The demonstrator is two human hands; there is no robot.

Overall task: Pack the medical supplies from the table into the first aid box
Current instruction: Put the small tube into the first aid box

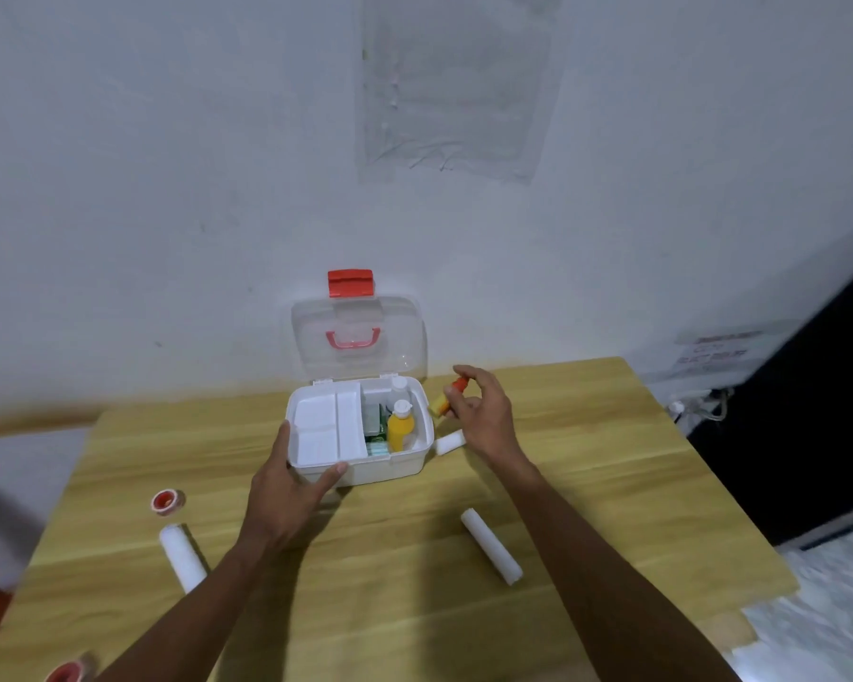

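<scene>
- The box stands open on the desk, with its lid upright at 12 o'clock.
- The left grip clasps the box's 7 o'clock corner, thumb along the front wall.
- The right grip pinches a red-capped yellow vial just off the box's 3 o'clock side.
- White rolls lie at the box's 3, 5 and 8 o'clock.
- Tape lies at 8.

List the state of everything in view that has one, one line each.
White plastic first aid box: clear lid open, upright.
White inner tray: in box's left half, empty.
Yellow bottle with white cap: upright inside box, capped.
Small yellow tube with red cap: capped, pinched by right hand beside box.
Left hand: grips box's front left corner.
Three white gauze rolls: lying on wooden table, unpacked.
Two red tape rolls: on table, unpacked.
</scene>
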